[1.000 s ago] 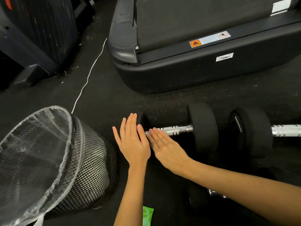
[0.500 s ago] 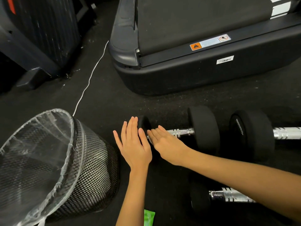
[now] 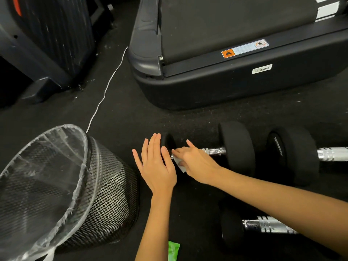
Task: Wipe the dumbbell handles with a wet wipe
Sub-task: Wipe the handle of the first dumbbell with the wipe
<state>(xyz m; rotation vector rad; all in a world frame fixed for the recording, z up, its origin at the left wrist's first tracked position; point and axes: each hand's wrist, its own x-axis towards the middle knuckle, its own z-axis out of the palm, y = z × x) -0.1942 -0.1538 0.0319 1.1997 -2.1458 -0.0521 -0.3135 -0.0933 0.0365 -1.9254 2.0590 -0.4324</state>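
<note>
A black dumbbell (image 3: 236,146) with a chrome handle (image 3: 214,151) lies on the dark floor. My right hand (image 3: 197,162) is wrapped over the left part of that handle, pressing a white wet wipe (image 3: 178,164) against it. My left hand (image 3: 156,164) is flat with its fingers together and rests against the dumbbell's left head (image 3: 169,142). A second dumbbell (image 3: 291,155) lies to the right, and a third (image 3: 263,225) lies nearer me, partly behind my right forearm.
A black mesh bin (image 3: 105,185) with a clear liner stands at the left. A treadmill base (image 3: 226,81) fills the far side. A white cable (image 3: 105,91) runs across the floor. A green wipe packet (image 3: 173,249) lies at the bottom edge.
My right hand has curled from flat fingers into a grip on the handle, and the white wipe now shows under it. The view has tilted slightly; my left hand stays put.
</note>
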